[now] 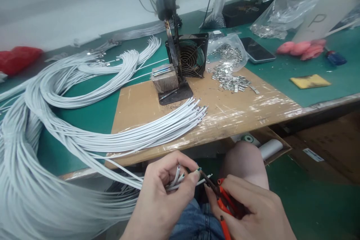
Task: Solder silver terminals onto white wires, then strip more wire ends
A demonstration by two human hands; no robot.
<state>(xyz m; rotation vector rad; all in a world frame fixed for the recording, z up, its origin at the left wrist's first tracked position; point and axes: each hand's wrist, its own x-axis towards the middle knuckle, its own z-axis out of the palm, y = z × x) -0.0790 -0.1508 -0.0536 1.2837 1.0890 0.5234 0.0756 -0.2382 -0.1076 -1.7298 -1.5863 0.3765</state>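
My left hand (pixel 165 191) is closed around several white cables (pixel 177 182), and thumb and forefinger pinch one cable end where a dark green tip shows. My right hand (pixel 250 202) grips orange-handled pliers (pixel 223 204); their dark jaws reach up to that pinched tip. Whether the jaws are closed on it I cannot tell. Above my hands, a thick bundle of white cables (pixel 146 133) lies with its cut ends pointing right, at the front of a brown cardboard sheet (pixel 135 101). More of the cables (pixel 25 180) hang over the table edge at left.
A soldering stand (pixel 176 99) with a block rises mid-table before a black fan (pixel 188 58). Small metal pieces (pixel 230 80) spill from a plastic bag. Rightward lie a phone (pixel 257 50), a yellow sponge (pixel 309 81) and a pink-wrapped tool (pixel 303 49). Below stands an open carton (pixel 284 146).
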